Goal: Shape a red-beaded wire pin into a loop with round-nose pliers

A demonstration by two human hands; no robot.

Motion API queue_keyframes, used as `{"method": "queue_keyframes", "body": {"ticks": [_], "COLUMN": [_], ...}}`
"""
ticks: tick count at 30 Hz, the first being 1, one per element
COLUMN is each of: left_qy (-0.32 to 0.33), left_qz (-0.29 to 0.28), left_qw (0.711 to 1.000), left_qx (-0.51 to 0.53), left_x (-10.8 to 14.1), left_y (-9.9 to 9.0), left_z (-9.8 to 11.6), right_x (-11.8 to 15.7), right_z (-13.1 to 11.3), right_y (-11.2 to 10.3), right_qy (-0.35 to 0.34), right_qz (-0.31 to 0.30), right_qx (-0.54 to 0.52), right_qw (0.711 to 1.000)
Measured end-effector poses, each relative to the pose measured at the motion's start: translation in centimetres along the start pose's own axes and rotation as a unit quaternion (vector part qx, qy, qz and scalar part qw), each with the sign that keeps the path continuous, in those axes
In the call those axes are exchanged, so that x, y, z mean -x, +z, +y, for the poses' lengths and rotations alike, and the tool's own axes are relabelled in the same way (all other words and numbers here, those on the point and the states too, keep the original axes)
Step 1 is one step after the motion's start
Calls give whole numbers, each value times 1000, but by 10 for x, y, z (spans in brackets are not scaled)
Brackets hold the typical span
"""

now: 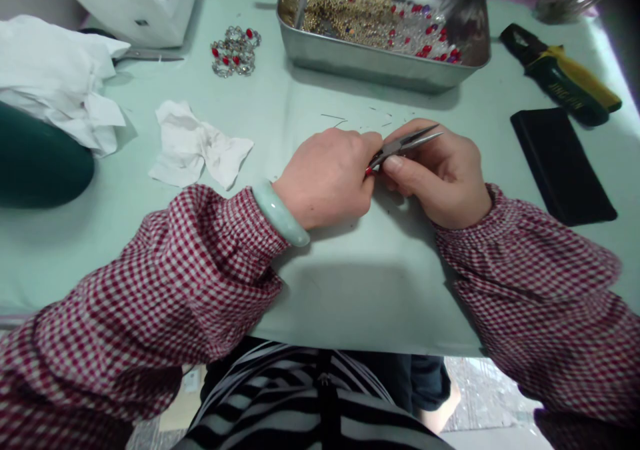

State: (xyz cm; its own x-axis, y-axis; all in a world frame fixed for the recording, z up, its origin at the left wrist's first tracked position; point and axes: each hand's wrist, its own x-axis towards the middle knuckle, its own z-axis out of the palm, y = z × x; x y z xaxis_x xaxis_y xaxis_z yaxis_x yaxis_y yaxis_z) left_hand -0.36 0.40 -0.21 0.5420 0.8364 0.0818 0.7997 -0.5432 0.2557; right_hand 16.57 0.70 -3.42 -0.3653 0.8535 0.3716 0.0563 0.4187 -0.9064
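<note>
My left hand (327, 178), with a pale green bangle (281, 213) at its wrist, is wrapped round the red handle end of the long-nosed pliers (400, 146). The jaws point right and stand slightly apart. Close against them on the right is my right hand (440, 173), its thumb and fingers pinched together below the jaws; what they hold is too small to make out. Thin wire pieces (333, 117) lie on the table just beyond the hands. A beaded chain (235, 53) with red and clear beads rests farther back on the left.
A metal tray (380, 67) of gold pieces and beads stands at the back. On the right lie green-and-yellow pliers (565, 77) and a black case (563, 163). Crumpled tissue (200, 145), scissors (150, 55), a white package (145, 10) and a dark green object (43, 157) are on the left.
</note>
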Motion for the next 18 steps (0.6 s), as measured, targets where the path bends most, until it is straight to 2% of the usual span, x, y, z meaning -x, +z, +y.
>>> {"method": "queue_keyframes", "body": {"ticks": [8, 18], "left_qy": [13, -2], "left_qz": [7, -6], "left_qw": [1000, 1000], "left_qx": [4, 5], "left_x": [1, 0], "left_y": [-1, -1], "left_z": [0, 0], "right_x": [0, 0], "right_z": [0, 0], "right_y": [0, 0], "right_qy": [-2, 1], "right_qz": [-7, -7], "right_qx": [2, 0], "right_qw": [1000, 1000]}}
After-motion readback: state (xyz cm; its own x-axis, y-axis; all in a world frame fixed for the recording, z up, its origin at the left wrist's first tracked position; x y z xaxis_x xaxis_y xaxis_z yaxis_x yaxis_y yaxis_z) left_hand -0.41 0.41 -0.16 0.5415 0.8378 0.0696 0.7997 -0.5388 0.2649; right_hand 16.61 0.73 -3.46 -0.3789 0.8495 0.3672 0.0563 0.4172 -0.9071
